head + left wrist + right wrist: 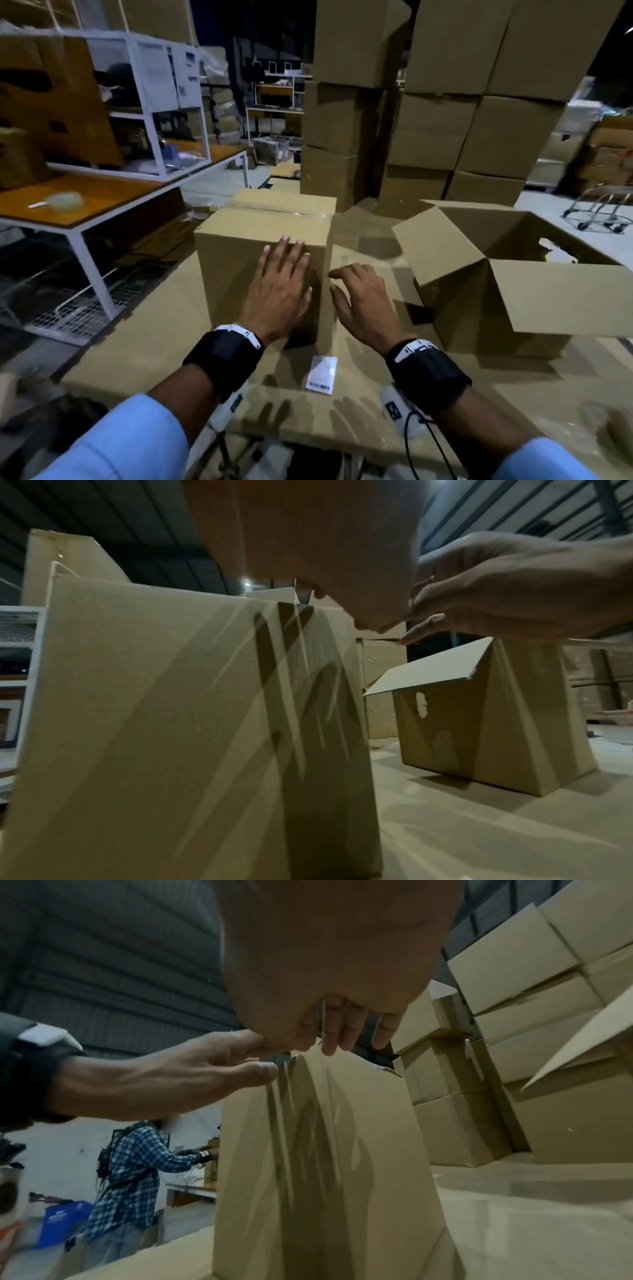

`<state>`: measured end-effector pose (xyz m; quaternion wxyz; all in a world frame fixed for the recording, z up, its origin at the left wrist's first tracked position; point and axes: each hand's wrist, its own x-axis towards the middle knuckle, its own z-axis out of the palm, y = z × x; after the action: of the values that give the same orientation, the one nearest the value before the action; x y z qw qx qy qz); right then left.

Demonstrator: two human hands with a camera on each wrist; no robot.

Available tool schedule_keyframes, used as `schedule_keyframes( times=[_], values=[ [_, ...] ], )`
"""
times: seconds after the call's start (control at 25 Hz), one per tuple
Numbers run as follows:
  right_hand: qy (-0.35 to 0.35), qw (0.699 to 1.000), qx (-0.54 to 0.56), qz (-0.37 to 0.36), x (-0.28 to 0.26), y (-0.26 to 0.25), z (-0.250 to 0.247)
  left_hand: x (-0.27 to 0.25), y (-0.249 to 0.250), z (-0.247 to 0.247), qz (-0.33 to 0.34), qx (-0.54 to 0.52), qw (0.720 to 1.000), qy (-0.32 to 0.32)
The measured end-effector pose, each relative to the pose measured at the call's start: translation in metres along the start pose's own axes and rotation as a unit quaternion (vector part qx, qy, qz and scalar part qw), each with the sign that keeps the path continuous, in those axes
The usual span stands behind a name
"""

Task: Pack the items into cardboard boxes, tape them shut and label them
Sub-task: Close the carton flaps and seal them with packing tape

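Observation:
A closed cardboard box stands on the cardboard-covered table, with clear tape running over its top and down its near face. My left hand lies flat on that near face, fingers straight and reaching the top edge. My right hand hovers just beside the box's right front corner, fingers loosely bent and holding nothing. In the right wrist view its fingers point down at the box's top edge. A white barcode label lies on the table between my wrists.
An open cardboard box with raised flaps sits to the right. Tall stacks of boxes stand behind. A tape roll rests on the orange side table at left. A person in a plaid shirt works further off.

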<state>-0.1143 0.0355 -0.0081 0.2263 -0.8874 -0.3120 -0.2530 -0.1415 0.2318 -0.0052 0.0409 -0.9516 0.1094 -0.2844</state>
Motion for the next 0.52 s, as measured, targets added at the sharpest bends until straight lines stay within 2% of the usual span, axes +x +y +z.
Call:
schedule_keyframes(
  times=[0.28, 0.4, 0.52],
  values=[
    [-0.031, 0.999, 0.024, -0.012, 0.056, 0.004, 0.009, 0.035, -0.052, 0.027, -0.071, 0.018, 0.997, -0.034],
    [-0.041, 0.998, -0.006, -0.043, 0.073, 0.012, 0.024, 0.037, -0.06, 0.039, -0.045, 0.013, 0.999, -0.01],
    [-0.055, 0.998, 0.004, -0.032, 0.086, 0.024, 0.038, 0.041, -0.069, 0.045, 0.003, 0.03, 0.999, 0.023]
  ],
)
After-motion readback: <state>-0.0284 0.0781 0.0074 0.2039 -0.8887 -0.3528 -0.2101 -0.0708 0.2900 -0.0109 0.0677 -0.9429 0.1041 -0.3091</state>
